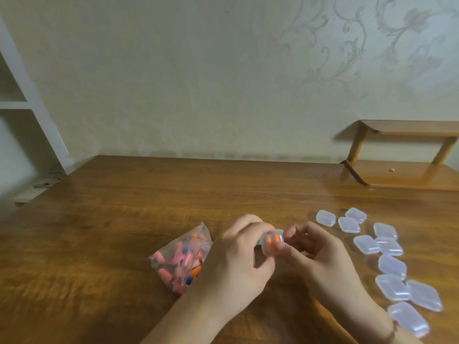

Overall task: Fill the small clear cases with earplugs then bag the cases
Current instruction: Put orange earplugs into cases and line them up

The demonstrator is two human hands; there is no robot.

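Head view: both hands meet above the brown wooden table, pinching one small clear plastic case between them — orange foam earplugs show inside. The left hand grips its left end, the right hand its right. A clear plastic bag of pink, orange and blue earplugs lies just left of the left hand; empty clear cases lie scattered to the right.

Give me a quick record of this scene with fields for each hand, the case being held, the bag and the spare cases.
left hand: grips the held case from the left
right hand: pinches the same case from the right
held case: clear, orange earplugs inside
bag: clear plastic, on the table left of the hands, holding pink, orange and blue earplugs
spare cases: clear, scattered on the table to the right
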